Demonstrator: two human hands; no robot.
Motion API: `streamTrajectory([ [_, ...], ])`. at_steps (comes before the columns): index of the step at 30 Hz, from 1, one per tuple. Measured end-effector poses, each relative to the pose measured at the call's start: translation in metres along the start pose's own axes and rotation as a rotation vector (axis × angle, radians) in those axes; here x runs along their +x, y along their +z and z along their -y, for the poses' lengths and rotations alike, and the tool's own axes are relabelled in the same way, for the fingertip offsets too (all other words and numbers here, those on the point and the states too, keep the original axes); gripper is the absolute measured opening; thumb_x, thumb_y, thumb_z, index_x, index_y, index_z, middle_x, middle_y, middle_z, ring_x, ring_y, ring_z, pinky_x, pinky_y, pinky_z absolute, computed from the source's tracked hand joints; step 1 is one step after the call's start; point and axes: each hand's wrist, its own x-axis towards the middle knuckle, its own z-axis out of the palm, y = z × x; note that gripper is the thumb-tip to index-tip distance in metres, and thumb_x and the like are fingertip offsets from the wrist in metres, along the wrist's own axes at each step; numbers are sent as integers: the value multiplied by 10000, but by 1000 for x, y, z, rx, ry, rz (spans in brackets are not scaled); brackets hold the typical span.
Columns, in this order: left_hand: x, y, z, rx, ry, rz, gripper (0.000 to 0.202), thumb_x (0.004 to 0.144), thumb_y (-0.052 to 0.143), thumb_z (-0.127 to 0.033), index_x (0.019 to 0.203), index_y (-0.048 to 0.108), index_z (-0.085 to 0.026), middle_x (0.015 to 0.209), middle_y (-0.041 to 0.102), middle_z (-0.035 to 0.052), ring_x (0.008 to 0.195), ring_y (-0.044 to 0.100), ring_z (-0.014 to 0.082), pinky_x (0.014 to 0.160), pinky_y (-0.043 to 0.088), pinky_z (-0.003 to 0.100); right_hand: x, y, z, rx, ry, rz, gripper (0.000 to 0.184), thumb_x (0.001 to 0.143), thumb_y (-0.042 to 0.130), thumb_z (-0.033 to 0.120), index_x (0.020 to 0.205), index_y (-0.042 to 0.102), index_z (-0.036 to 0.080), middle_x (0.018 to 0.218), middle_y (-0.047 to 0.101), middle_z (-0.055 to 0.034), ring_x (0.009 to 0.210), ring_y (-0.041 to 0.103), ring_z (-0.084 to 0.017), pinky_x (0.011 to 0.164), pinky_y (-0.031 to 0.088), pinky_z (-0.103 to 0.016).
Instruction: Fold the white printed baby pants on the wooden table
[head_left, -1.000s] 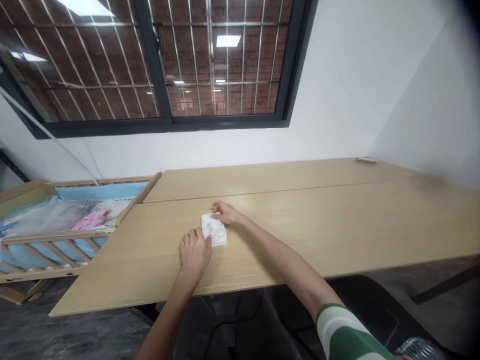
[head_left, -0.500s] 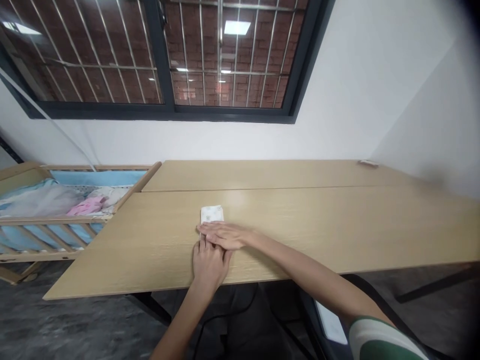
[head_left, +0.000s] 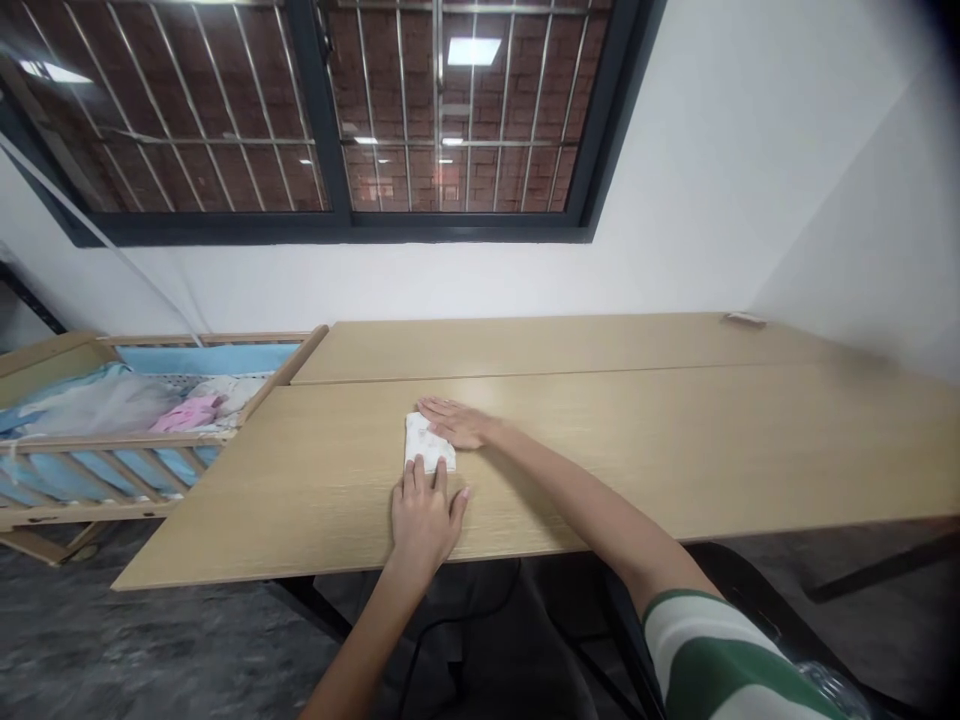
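A small white folded cloth with a faint pattern lies flat on the light wooden table. My left hand rests at its near edge, fingertips pressing on the cloth and thumb spread to the right. Across the far right corner of the cloth lies my right hand, palm down with its fingers stretched out to the left. Part of the cloth is hidden under that hand. Neither hand grips it.
To the left stands a wooden crib with blue lining and a pink cloth inside. A small flat object lies at the table's far right. Behind the table is a barred window; a dark chair stands at the near edge.
My right hand has slid away from me over the cloth, from its near part to its far edge. My left hand has stayed by the near edge, and more of the cloth shows.
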Motion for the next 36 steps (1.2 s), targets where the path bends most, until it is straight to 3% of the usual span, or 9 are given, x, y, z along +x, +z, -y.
streamTrajectory([
  [4, 2, 0, 5, -21, 18, -5, 573, 995, 424, -507, 1443, 519, -162, 1481, 466, 252, 1346, 449, 415, 1010, 437, 531, 3, 8, -7, 36, 69, -65, 716, 1041, 238, 599, 1615, 242, 170, 1679, 172, -88, 1557, 133, -221, 1273, 90, -404],
  [8, 18, -7, 30, -141, 29, 0, 448, 1010, 411, -452, 1335, 590, -202, 1316, 606, 171, 1203, 566, 309, 1012, 447, 439, 0, 19, -7, 108, 173, -239, 728, 1041, 207, 600, 1616, 224, 153, 1671, 201, -130, 1548, 182, -248, 1260, 148, -449],
  [10, 31, -12, 47, -133, -62, 3, 428, 1012, 391, -452, 1251, 619, -180, 1219, 646, 163, 1152, 589, 295, 996, 452, 412, -2, 21, -7, 137, 183, -365, 703, 1045, 224, 586, 1601, 264, 157, 1647, 273, -148, 1527, 241, -249, 1246, 190, -451],
  [13, 48, -17, 65, -38, -221, 32, 516, 1002, 346, -509, 1105, 652, -107, 1113, 661, 232, 1108, 601, 372, 943, 459, 481, -7, 20, -6, 138, 157, -486, 609, 1049, 325, 526, 1545, 371, 176, 1538, 419, -161, 1433, 378, -244, 1191, 297, -437],
  [16, 62, -15, 69, -24, -242, 105, 571, 988, 339, -550, 998, 665, -81, 1042, 677, 276, 1041, 633, 412, 891, 463, 512, -12, 17, 0, 73, 122, -499, 489, 1020, 468, 427, 1437, 504, 173, 1360, 513, -149, 1254, 507, -236, 1089, 398, -402],
  [23, 67, -16, 60, -100, -196, 241, 379, 990, 377, -430, 1031, 614, -138, 1031, 721, 204, 957, 692, 312, 785, 473, 375, -21, 17, 33, -68, 180, -482, 275, 959, 567, 283, 1185, 629, 138, 1135, 560, -114, 1068, 523, -226, 985, 415, -366],
  [29, 0, -63, 85, -170, -156, 285, 297, 948, 407, -462, 808, 520, -225, 808, 700, 85, 767, 668, 249, 673, 435, 320, -32, 40, 108, 55, 133, -408, 205, 918, 624, 268, 1097, 636, 169, 1069, 620, -92, 1045, 540, -232, 961, 406, -381],
  [33, -76, -103, 130, -272, -131, 292, 378, 887, 414, -588, 697, 417, -260, 637, 572, -8, 636, 586, 212, 623, 410, 307, -37, 61, 179, 314, 42, -253, 269, 863, 704, 344, 1071, 644, 184, 964, 671, -44, 876, 601, -189, 822, 454, -309],
  [36, -132, -134, 174, -238, -297, 329, 457, 805, 466, -705, 649, 486, -276, 568, 542, -22, 563, 557, 219, 581, 426, 319, -31, 76, 228, 554, -7, -159, 354, 811, 768, 401, 1071, 642, 196, 921, 680, -19, 805, 621, -160, 725, 463, -255],
])
